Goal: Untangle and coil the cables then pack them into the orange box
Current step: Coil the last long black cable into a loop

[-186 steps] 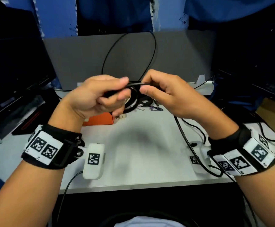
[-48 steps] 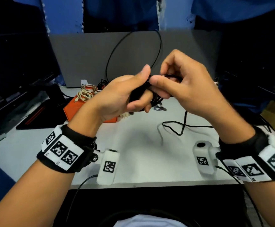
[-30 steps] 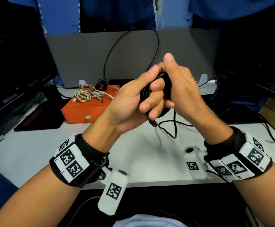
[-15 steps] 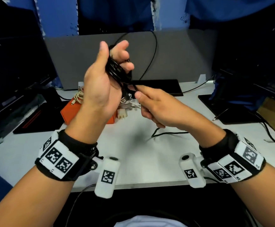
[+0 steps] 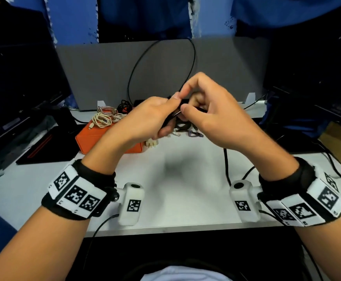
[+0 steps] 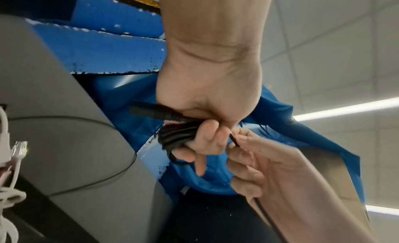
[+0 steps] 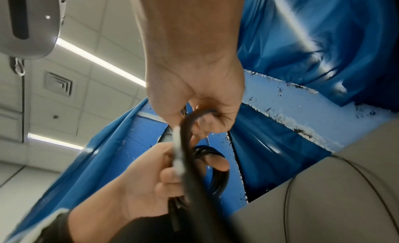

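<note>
The left hand (image 5: 145, 120) grips a coiled black cable (image 6: 179, 135) above the white table (image 5: 186, 179). The right hand (image 5: 212, 118) pinches its loose strand just beside. The orange box (image 5: 96, 138) sits behind them, beige cables (image 5: 104, 118) on top.

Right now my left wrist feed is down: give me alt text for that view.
The left hand grips a coiled bundle of black cable, its barrel plug sticking out past the palm. The right hand pinches the cable's loose strand beside the bundle. Behind: a grey panel and blue sheeting.
</note>
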`<state>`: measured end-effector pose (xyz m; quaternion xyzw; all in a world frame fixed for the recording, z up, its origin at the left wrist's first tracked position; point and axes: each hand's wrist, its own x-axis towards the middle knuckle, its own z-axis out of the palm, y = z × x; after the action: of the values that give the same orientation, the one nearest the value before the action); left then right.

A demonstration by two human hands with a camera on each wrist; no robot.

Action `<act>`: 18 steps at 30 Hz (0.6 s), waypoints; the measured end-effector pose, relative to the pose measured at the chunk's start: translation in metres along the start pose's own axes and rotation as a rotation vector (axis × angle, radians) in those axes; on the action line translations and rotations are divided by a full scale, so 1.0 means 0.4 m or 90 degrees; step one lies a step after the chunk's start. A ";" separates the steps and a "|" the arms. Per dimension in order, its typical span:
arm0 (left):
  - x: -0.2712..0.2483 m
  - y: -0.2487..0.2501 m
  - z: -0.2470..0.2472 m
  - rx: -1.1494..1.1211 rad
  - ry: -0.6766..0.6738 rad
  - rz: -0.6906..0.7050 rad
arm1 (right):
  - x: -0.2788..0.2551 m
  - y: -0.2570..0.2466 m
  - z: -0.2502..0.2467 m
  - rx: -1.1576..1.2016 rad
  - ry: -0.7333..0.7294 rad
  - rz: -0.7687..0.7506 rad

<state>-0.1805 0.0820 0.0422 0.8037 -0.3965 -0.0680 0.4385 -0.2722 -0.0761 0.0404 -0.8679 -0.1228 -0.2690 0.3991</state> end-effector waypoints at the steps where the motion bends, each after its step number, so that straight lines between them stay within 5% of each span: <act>1: -0.008 0.006 -0.002 -0.053 -0.038 -0.007 | -0.004 -0.003 0.001 -0.027 -0.004 -0.024; 8: -0.016 -0.009 -0.032 -0.337 -0.289 -0.015 | -0.017 -0.004 0.042 -0.278 0.050 -0.132; 14: -0.024 0.004 -0.018 -0.542 -0.278 0.163 | -0.013 -0.001 0.057 -0.130 0.126 -0.097; 18: -0.024 0.023 -0.007 -0.652 -0.285 0.146 | 0.000 0.001 0.040 -0.074 0.127 -0.066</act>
<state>-0.1910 0.0877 0.0489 0.4063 -0.4809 -0.3723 0.6819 -0.2659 -0.0642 0.0314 -0.8511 -0.1111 -0.3810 0.3437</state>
